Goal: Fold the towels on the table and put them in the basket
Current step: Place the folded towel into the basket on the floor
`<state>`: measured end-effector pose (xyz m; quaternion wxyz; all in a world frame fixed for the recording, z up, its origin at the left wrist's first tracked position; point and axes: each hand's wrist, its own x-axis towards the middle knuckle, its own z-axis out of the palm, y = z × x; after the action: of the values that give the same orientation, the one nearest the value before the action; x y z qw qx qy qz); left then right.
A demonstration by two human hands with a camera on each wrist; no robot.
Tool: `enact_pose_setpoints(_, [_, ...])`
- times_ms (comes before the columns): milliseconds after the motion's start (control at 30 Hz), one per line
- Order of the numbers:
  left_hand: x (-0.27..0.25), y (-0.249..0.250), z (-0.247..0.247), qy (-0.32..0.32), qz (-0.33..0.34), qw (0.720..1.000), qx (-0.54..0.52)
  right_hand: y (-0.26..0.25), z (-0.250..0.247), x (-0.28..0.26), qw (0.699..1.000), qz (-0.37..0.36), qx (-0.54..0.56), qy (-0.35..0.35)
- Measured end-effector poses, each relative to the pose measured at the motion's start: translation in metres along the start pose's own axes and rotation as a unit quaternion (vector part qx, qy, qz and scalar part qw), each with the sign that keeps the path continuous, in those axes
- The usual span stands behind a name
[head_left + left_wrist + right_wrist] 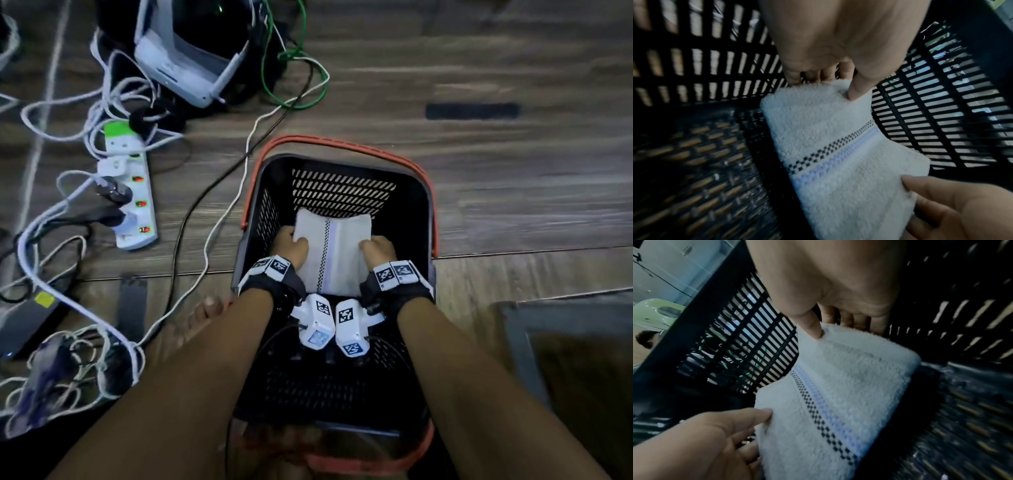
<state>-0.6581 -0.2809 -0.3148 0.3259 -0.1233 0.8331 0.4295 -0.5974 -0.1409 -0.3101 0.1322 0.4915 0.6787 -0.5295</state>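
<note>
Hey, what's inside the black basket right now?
One folded white towel, gripped by the left hand and right hand. The basket floor beside it shows bare mesh; whatever lies beneath the towel is covered.

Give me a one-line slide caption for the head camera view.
Both hands, left hand and right hand, hold a folded white towel inside the black basket.

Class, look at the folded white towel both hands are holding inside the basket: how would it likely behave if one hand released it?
The towel sags between the left hand and right hand, so it is probably floppy and would droop. Its fluffy pile suggests it is light and grippy. Its layers might unfold.
</note>
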Motion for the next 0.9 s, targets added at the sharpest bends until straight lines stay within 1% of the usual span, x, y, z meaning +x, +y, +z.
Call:
enact_pose_setpoints(133, [0.027, -0.009, 0.013, 0.027, -0.012, 0.999, -0.021, 0.005, 0.008, 0.026, 1.0, 0.002, -0.001, 0.006])
enact_pose_setpoints(267, [0.036, -0.026, 0.022, 0.052, -0.011, 0.998, -0.026, 0.019, 0.016, 0.036, 1.0, 0.005, 0.018, 0.016])
enact_pose_setpoints(400, [0.035, -0.033, 0.027, 0.077, 0.015, 0.997, -0.002, 0.03, 0.027, 0.031, 0.999, -0.006, 0.017, 0.05])
enact_pose_setpoints(467, [0.032, -0.035, 0.031, 0.092, 0.056, 0.994, 0.024, 0.031, 0.033, 0.024, 0.996, -0.044, -0.011, 0.083])
enact_pose_setpoints(500, [0.029, -0.036, 0.033, 0.1, 0.086, 0.99, 0.044, 0.032, 0.036, 0.02, 0.99, -0.079, -0.047, 0.106])
enact_pose_setpoints(533, [0.027, -0.038, 0.035, 0.11, 0.119, 0.984, 0.07, 0.033, 0.039, 0.015, 0.978, -0.12, -0.1, 0.136])
enact_pose_setpoints(600, [0.022, -0.042, 0.035, 0.131, 0.191, 0.964, 0.132, 0.037, 0.044, 0.008, 0.939, -0.202, -0.206, 0.189])
enact_pose_setpoints(667, [0.022, -0.047, 0.036, 0.131, 0.243, 0.939, 0.204, 0.044, 0.052, 0.009, 0.905, -0.258, -0.281, 0.189])
enact_pose_setpoints(733, [0.026, -0.053, 0.039, 0.101, 0.265, 0.914, 0.289, 0.053, 0.059, 0.016, 0.88, -0.283, -0.343, 0.169])
enact_pose_setpoints(800, [0.034, -0.059, 0.044, 0.075, 0.269, 0.897, 0.344, 0.061, 0.063, 0.026, 0.861, -0.292, -0.387, 0.155])
enact_pose_setpoints(900, [0.044, -0.066, 0.05, 0.082, 0.262, 0.881, 0.385, 0.074, 0.063, 0.038, 0.839, -0.302, -0.43, 0.143])
